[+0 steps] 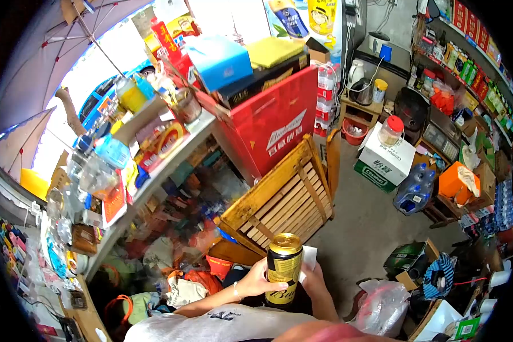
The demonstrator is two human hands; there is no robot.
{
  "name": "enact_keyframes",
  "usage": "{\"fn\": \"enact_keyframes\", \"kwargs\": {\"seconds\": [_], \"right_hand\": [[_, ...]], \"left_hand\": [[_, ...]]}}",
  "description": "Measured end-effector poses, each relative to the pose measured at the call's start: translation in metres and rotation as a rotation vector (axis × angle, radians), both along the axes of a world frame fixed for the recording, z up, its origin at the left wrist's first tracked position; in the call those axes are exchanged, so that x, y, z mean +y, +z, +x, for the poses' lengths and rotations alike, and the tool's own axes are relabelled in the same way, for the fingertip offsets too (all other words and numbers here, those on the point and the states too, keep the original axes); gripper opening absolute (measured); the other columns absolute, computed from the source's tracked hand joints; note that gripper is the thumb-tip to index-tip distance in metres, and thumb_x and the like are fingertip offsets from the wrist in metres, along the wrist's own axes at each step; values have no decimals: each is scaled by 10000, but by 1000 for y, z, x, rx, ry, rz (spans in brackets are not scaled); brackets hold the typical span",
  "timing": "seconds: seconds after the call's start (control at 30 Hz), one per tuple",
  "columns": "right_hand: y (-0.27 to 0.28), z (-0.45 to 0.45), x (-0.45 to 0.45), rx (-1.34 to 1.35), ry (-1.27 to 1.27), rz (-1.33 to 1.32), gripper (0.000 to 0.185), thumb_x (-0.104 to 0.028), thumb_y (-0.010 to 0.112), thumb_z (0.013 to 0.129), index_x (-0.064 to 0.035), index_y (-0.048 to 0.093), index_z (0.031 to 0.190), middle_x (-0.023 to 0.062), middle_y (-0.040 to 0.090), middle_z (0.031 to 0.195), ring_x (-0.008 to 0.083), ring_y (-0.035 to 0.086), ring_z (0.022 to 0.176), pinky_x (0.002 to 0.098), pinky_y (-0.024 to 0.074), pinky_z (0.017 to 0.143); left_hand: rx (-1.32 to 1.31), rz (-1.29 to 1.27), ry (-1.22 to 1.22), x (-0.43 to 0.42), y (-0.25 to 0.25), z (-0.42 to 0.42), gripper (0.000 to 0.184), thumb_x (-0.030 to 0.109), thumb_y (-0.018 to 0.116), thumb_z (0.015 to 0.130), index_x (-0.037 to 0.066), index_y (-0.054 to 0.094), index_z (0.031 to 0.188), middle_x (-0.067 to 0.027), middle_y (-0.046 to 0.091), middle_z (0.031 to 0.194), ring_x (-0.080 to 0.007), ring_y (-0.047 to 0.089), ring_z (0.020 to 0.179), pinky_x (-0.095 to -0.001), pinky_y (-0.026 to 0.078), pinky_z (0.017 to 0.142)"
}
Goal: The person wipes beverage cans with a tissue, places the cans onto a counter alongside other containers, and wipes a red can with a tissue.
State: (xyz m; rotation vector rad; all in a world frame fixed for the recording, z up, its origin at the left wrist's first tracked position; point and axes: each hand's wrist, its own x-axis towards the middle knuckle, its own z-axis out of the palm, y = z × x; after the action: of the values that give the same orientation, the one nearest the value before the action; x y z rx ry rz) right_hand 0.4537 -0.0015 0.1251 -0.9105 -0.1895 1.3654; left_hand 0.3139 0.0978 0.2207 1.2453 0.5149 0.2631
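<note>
A tall gold and black beer can (284, 268) stands upright in front of my body, its gold lid facing up. My left hand (255, 283) is closed around its left side, with the thumb across the front. A white piece of paper or tissue (309, 256) shows at the can's right side. My right hand (314, 284) is closed on that white piece beside the can; its fingertips are partly hidden. Just beyond the can is a wooden slatted chair (288, 208).
A red Budweiser box (273, 122) stands behind the chair. The cluttered counter (196, 126) runs along the left. To the right are a white-and-green carton (385, 157), bottled water (414, 191) and a plastic bag (383, 305). Stocked shelves (473, 77) line the far right wall.
</note>
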Motion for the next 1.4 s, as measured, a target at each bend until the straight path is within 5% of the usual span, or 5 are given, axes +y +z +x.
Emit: {"fn": "enact_keyframes", "kwargs": {"seconds": [0.2, 0.47, 0.6, 1.13, 1.4], "right_hand": [[-82, 10, -7, 180, -37, -17, 339, -194, 470, 855, 18, 484, 1119, 98, 591, 958, 201, 575, 855, 339, 460, 760], [-88, -11, -85, 157, -436, -24, 375, -144, 442, 882, 21, 400, 1216, 131, 484, 1212, 279, 474, 1113, 419, 355, 974], [-49, -34, -99, -76, -432, 237, 368, -165, 403, 905, 35, 397, 1214, 146, 487, 1202, 270, 485, 1107, 403, 371, 960], [20, -121, -90, -1008, -319, 356, 376, -233, 391, 875, 60, 542, 1057, 150, 510, 1123, 221, 499, 1008, 296, 345, 903], [9, -123, -76, -1391, -264, 284, 369, 103, 511, 687, -45, 590, 1016, 148, 521, 1046, 286, 532, 942, 323, 414, 831]], "left_hand": [[-201, -46, 106, -30, -87, -22, 613, 103, 750, 675, -5, 436, 1190, -66, 530, 1128, -143, 499, 1022, -319, 392, 913], [-31, 350, 397, -108, -109, -77, 721, 187, 819, 534, 29, 470, 1145, -55, 571, 1053, -167, 542, 972, -333, 411, 894], [83, 868, 401, -114, -95, -96, 720, 284, 832, 515, 7, 495, 1088, -103, 595, 999, -181, 588, 907, -290, 442, 823], [141, 1051, 409, -94, -101, -126, 724, 210, 850, 459, 38, 515, 1077, -104, 597, 988, -232, 596, 897, -313, 469, 788], [174, 1227, 266, -64, -105, -134, 677, 164, 797, 434, 125, 534, 1057, -53, 601, 960, -248, 595, 840, -319, 486, 693]]}}
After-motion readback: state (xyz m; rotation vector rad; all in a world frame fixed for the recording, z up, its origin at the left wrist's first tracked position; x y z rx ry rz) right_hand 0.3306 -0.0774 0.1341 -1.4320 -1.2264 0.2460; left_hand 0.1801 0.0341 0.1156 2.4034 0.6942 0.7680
